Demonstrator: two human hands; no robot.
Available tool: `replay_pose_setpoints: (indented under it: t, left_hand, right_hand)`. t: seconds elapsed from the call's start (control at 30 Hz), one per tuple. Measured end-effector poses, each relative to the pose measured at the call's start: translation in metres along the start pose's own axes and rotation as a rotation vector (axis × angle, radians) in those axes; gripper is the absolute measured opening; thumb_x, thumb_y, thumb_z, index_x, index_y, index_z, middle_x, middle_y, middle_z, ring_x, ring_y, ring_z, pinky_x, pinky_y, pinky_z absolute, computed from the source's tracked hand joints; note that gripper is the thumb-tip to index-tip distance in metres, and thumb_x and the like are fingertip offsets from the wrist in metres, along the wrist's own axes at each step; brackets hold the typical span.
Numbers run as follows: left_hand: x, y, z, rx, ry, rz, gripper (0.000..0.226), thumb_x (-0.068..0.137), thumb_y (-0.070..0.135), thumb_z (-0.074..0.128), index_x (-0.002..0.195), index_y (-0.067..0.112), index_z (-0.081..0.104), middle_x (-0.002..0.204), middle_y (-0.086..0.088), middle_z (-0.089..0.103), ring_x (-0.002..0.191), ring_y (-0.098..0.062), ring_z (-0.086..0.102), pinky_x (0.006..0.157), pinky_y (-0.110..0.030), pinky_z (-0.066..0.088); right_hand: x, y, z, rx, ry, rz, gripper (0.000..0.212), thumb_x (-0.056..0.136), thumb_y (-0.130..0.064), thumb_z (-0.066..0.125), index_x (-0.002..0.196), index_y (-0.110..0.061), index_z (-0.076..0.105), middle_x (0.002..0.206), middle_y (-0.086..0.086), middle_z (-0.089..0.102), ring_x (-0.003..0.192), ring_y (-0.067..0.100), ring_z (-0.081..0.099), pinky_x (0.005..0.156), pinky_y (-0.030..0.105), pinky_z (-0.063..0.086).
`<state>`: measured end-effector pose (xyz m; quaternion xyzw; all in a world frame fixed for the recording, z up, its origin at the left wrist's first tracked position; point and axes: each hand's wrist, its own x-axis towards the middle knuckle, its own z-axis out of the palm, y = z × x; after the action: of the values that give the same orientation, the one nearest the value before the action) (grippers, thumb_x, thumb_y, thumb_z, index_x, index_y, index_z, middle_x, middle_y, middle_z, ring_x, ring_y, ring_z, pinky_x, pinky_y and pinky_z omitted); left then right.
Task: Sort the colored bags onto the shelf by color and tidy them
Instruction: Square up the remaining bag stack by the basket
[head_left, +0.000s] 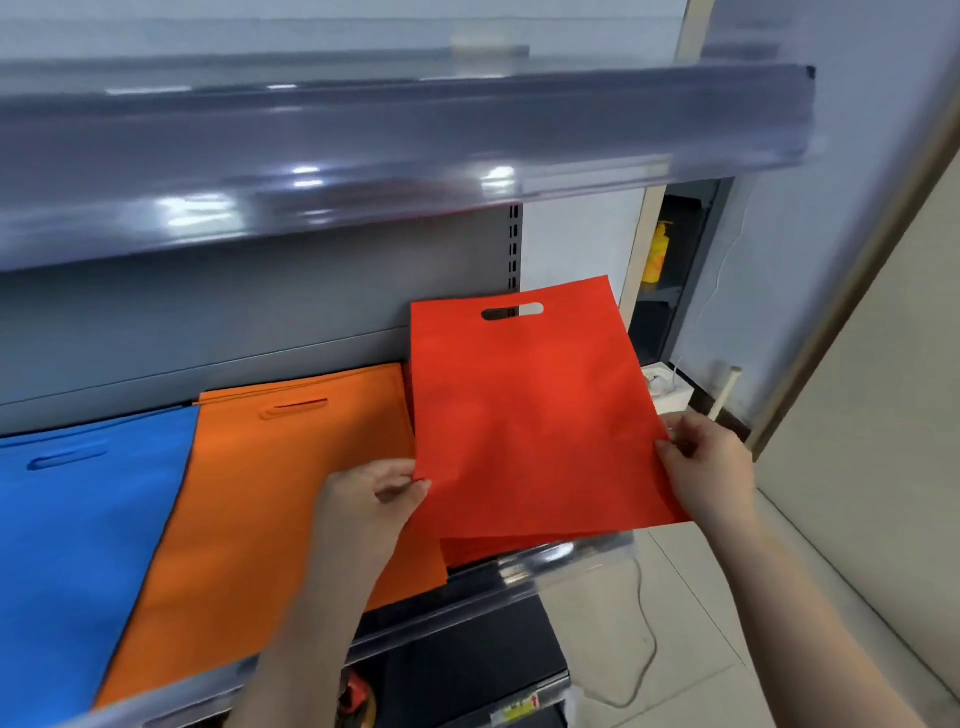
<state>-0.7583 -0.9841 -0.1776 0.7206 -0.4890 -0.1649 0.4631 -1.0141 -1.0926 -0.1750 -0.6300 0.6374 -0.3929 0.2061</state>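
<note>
A red bag (535, 410) with a cut-out handle is held tilted above the right end of the grey shelf (519, 569). My left hand (371, 499) pinches its lower left edge and my right hand (709, 462) pinches its right edge. More red fabric shows beneath it at the shelf front. Left of it lies a stack of orange bags (280, 499), and a stack of blue bags (78, 545) fills the far left.
An upper shelf (363, 156) with a clear plastic front strip overhangs the bags. Right of the unit, a yellow bottle (655, 254) stands in a dark cabinet, and a white box (670, 392) and a cable lie on the tiled floor. A lower shelf is below.
</note>
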Motion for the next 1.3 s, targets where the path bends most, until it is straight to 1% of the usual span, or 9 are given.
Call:
replay_pose_setpoints:
  t: [0.13, 0.37, 0.47, 0.53, 0.67, 0.83, 0.93, 1.0, 1.3]
  left_hand:
    - [0.001, 0.009, 0.027, 0.123, 0.029, -0.069, 0.024, 0.080, 0.014, 0.073, 0.103, 0.009, 0.072, 0.086, -0.001, 0.070, 0.068, 0.003, 0.054, 0.060, 0.001, 0.038]
    - [-0.020, 0.023, 0.054, 0.333, 0.150, -0.147, 0.020, 0.081, 0.015, 0.072, 0.099, 0.007, 0.070, 0.074, 0.005, 0.060, 0.067, -0.009, 0.056, 0.059, -0.006, 0.035]
    - [-0.033, 0.029, 0.052, 0.398, 0.262, -0.122, 0.016, 0.082, 0.010, 0.070, 0.096, 0.005, 0.067, 0.080, -0.003, 0.066, 0.074, -0.022, 0.064, 0.064, -0.025, 0.046]
    - [-0.046, 0.033, 0.046, 0.464, 0.305, -0.113, 0.021, 0.082, 0.009, 0.069, 0.102, 0.004, 0.067, 0.088, -0.008, 0.068, 0.081, -0.026, 0.065, 0.066, -0.031, 0.048]
    - [-0.073, 0.033, 0.020, 0.690, 0.299, -0.168, 0.036, 0.083, 0.013, 0.069, 0.117, 0.004, 0.063, 0.109, -0.014, 0.067, 0.100, -0.034, 0.062, 0.078, -0.039, 0.050]
    - [-0.115, 0.029, -0.043, 1.003, 0.341, -0.363, 0.052, 0.084, 0.031, 0.066, 0.130, 0.011, 0.054, 0.124, -0.009, 0.060, 0.113, -0.034, 0.056, 0.090, -0.046, 0.045]
    - [-0.147, 0.025, -0.087, 1.102, 0.392, -0.465, 0.046, 0.077, 0.029, 0.071, 0.118, 0.012, 0.063, 0.112, -0.010, 0.066, 0.103, -0.035, 0.062, 0.082, -0.045, 0.048]
    - [-0.172, 0.019, -0.117, 1.162, 0.418, -0.537, 0.040, 0.071, 0.030, 0.072, 0.106, 0.012, 0.069, 0.100, -0.009, 0.069, 0.091, -0.034, 0.065, 0.073, -0.043, 0.050]
    - [-0.268, -0.016, -0.243, 1.252, 0.533, -0.790, 0.049, 0.091, 0.043, 0.048, 0.136, 0.024, 0.044, 0.133, 0.002, 0.050, 0.124, -0.023, 0.045, 0.097, -0.033, 0.034]
  right_hand:
    - [0.022, 0.018, -0.003, -0.064, -0.095, -0.065, 0.022, 0.087, 0.004, 0.054, 0.103, -0.005, 0.066, 0.085, 0.004, 0.060, 0.079, 0.017, 0.047, 0.059, 0.020, 0.023]
    - [0.050, 0.047, 0.000, -0.193, -0.372, -0.134, 0.035, 0.093, -0.011, 0.051, 0.128, -0.012, 0.055, 0.121, 0.009, 0.061, 0.101, 0.025, 0.055, 0.081, 0.029, 0.041]
    - [0.054, 0.048, 0.000, -0.353, -0.338, -0.335, 0.042, 0.091, -0.015, 0.054, 0.132, -0.010, 0.051, 0.131, 0.010, 0.053, 0.117, 0.030, 0.047, 0.096, 0.044, 0.042]
    - [0.055, 0.040, 0.005, -0.365, -0.328, -0.511, 0.040, 0.086, -0.011, 0.060, 0.125, -0.005, 0.057, 0.122, 0.014, 0.057, 0.111, 0.035, 0.050, 0.091, 0.046, 0.045]
    - [0.040, -0.006, 0.031, -0.292, -0.423, -0.844, 0.033, 0.080, -0.011, 0.067, 0.113, -0.007, 0.065, 0.105, 0.010, 0.065, 0.094, 0.036, 0.060, 0.078, 0.043, 0.051]
    - [-0.020, -0.087, 0.070, -0.209, -0.650, -1.229, 0.041, 0.096, -0.027, 0.046, 0.137, -0.023, 0.046, 0.135, -0.005, 0.052, 0.125, 0.018, 0.044, 0.099, 0.033, 0.038]
    - [-0.064, -0.132, 0.090, -0.188, -0.743, -1.414, 0.043, 0.099, -0.029, 0.040, 0.141, -0.025, 0.038, 0.144, -0.008, 0.041, 0.132, 0.015, 0.034, 0.106, 0.031, 0.030]
    - [-0.097, -0.160, 0.101, -0.178, -0.775, -1.524, 0.041, 0.099, -0.030, 0.039, 0.139, -0.024, 0.039, 0.142, -0.007, 0.041, 0.131, 0.016, 0.034, 0.104, 0.031, 0.029]
    - [-0.262, -0.269, 0.138, -0.097, -0.825, -1.810, 0.038, 0.097, -0.033, 0.041, 0.134, -0.022, 0.041, 0.135, -0.004, 0.044, 0.126, 0.019, 0.036, 0.101, 0.035, 0.029]
